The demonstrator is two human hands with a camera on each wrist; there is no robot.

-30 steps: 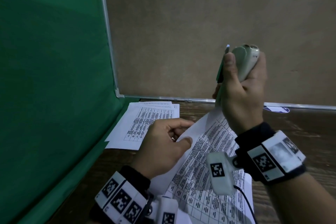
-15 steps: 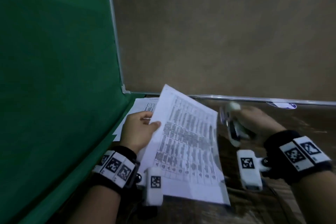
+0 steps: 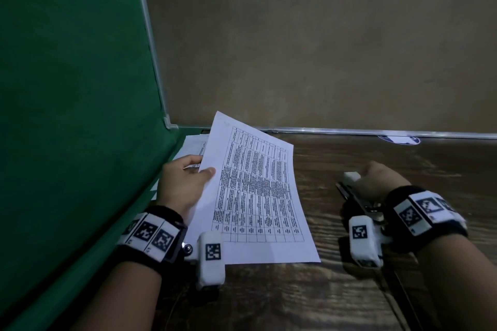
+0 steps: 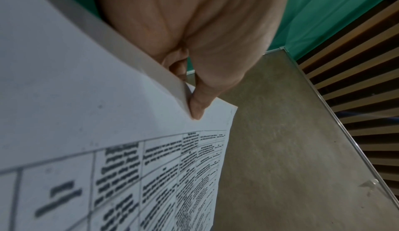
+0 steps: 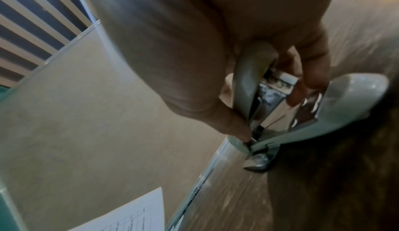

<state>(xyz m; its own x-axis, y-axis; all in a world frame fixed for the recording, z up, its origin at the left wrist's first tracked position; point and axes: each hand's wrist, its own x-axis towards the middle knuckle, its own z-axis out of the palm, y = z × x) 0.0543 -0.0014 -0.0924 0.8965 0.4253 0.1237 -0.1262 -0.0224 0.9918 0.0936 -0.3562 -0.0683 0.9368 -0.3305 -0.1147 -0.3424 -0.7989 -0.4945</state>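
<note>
My left hand (image 3: pixel 185 183) pinches the left edge of a set of white sheets printed with a table (image 3: pixel 255 191), thumb on top and fingers underneath; the sheets tilt up off the wooden table (image 3: pixel 336 290). The left wrist view shows the thumb (image 4: pixel 198 105) pressing on the top sheet (image 4: pixel 108 132). My right hand (image 3: pixel 376 183) is low over the table at the right, fingers curled round a pale grey stapler (image 3: pixel 352 191). In the right wrist view the stapler (image 5: pixel 302 115) hangs partly unfolded, its metal inside showing.
More printed sheets (image 3: pixel 192 146) lie on the table behind my left hand, by the green screen (image 3: pixel 67 88). A brown board (image 3: pixel 322 35) with a metal frame stands along the table's far edge, a round sticker (image 3: pixel 399 140) at its foot.
My right hand came down from in front of the board to the table with the stapler. My left hand lifted the sheets and swung them leftward, away from the stapler.
</note>
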